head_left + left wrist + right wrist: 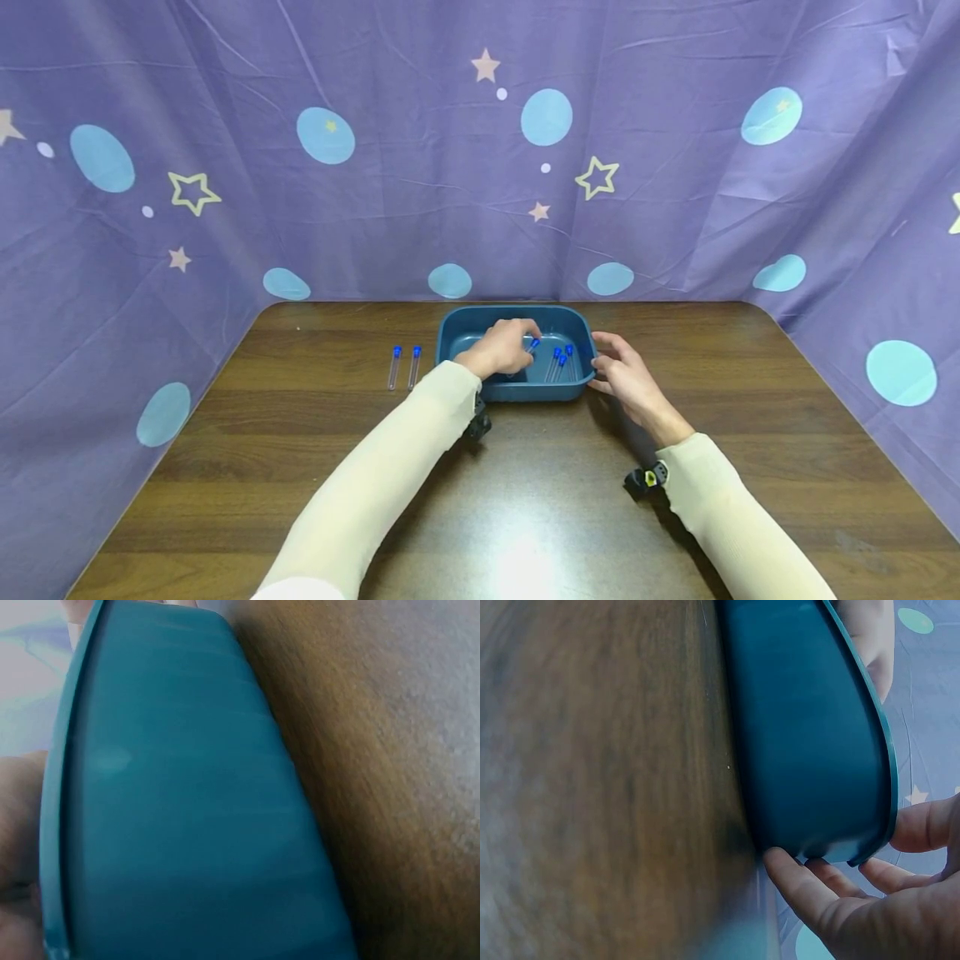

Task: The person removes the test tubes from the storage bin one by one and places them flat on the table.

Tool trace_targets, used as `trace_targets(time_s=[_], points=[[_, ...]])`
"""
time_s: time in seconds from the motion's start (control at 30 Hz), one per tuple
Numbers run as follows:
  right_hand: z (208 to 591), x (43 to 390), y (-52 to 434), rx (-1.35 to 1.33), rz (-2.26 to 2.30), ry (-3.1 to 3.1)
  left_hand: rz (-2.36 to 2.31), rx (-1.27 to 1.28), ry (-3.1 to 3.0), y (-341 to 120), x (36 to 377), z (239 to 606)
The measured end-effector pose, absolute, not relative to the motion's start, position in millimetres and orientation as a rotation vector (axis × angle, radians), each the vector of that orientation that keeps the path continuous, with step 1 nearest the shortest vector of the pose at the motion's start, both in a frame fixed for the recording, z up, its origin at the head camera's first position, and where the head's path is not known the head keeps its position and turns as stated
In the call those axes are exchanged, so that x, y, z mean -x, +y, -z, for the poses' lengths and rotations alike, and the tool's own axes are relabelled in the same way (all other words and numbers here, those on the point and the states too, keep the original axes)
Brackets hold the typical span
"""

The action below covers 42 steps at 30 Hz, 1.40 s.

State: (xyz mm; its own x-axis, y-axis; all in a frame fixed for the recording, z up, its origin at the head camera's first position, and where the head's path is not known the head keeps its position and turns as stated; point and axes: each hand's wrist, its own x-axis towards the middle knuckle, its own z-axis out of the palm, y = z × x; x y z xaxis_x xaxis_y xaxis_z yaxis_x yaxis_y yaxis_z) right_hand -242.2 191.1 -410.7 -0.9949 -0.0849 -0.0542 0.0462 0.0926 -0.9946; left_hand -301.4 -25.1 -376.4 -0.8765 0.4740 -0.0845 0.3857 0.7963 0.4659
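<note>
A teal plastic tray (516, 392) sits at the middle of the wooden table. My left hand (525, 348) reaches into it, fingers curled, and pinches a clear tube with a blue cap (534, 342). Two more capped tubes (561, 362) lie in the tray's right half. My right hand (600, 364) rests against the tray's right end with relaxed fingers; the right wrist view shows those fingers (802, 874) on the tray's outer wall (810, 735). In the left wrist view, the tray's outer wall (187, 810) fills the frame.
Two blue-capped tubes (403, 367) lie side by side on the table left of the tray. A purple cloth with stars and dots (480, 167) hangs behind and on both sides. Bare wood (555, 500) spreads in front of the tray.
</note>
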Motion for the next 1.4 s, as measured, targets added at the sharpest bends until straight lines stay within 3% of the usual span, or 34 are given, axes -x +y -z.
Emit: trace_targets(time_s=[1.4], points=[[410.3,241.7,191.9,0.059,2.053,2.23,-0.653,-0.762,2.909,-52.7,276.0,350.4]])
